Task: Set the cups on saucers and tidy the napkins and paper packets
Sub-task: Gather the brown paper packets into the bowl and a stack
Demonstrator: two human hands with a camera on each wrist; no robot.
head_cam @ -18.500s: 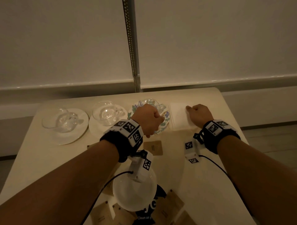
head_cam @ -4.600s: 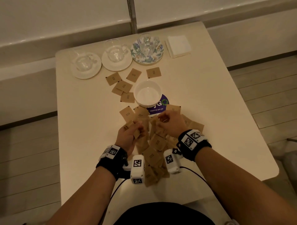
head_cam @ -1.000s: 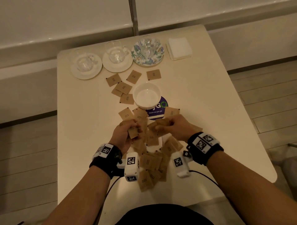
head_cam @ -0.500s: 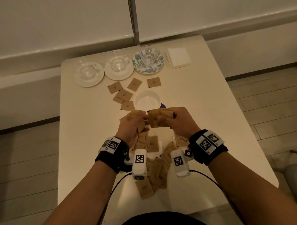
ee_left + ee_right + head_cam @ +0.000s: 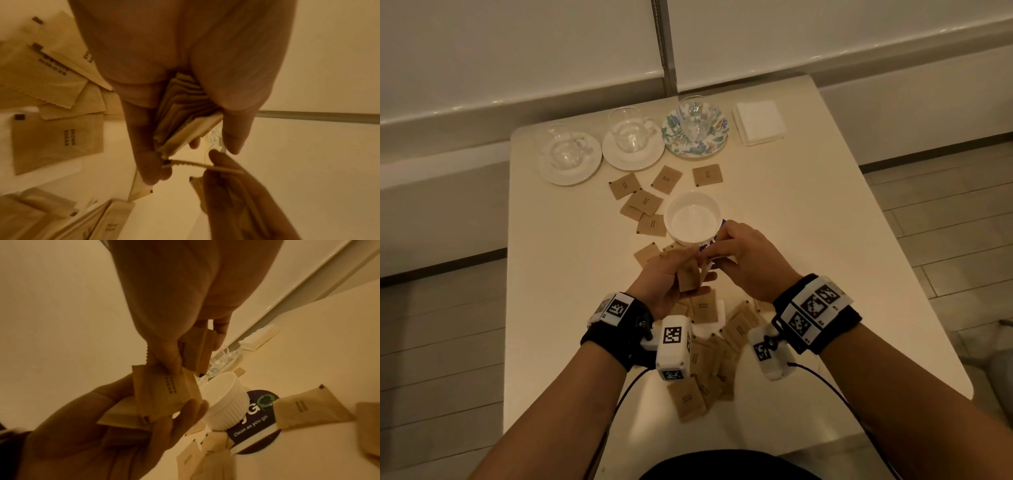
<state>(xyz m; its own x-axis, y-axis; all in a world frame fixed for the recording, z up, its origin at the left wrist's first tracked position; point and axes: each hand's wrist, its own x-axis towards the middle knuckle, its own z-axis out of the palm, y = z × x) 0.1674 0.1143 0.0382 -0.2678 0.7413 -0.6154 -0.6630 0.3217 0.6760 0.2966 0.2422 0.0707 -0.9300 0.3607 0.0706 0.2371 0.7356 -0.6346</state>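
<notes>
Three glass cups stand on saucers at the table's far edge: left (image 5: 566, 154), middle (image 5: 631, 137) and one on a floral saucer (image 5: 695, 125). A white napkin stack (image 5: 758, 121) lies to their right. Brown sugar packets (image 5: 709, 359) lie scattered near me. Just in front of the white ribbed bowl (image 5: 693, 222), my left hand (image 5: 686, 265) grips a stack of packets (image 5: 180, 110) between thumb and fingers. My right hand (image 5: 719, 246) pinches more packets (image 5: 197, 350) and holds one packet (image 5: 185, 163) against the left hand's stack.
Several loose packets (image 5: 643, 202) lie between the saucers and the bowl. A dark round sticker (image 5: 259, 410) with white lettering sits under the bowl. The table's edges drop off at left, right and near me; a wall ledge runs behind the table.
Both hands rose from the packet pile and moved forward, up to the bowl, carrying packets. The right hand now brings its packets against the left hand's stack.
</notes>
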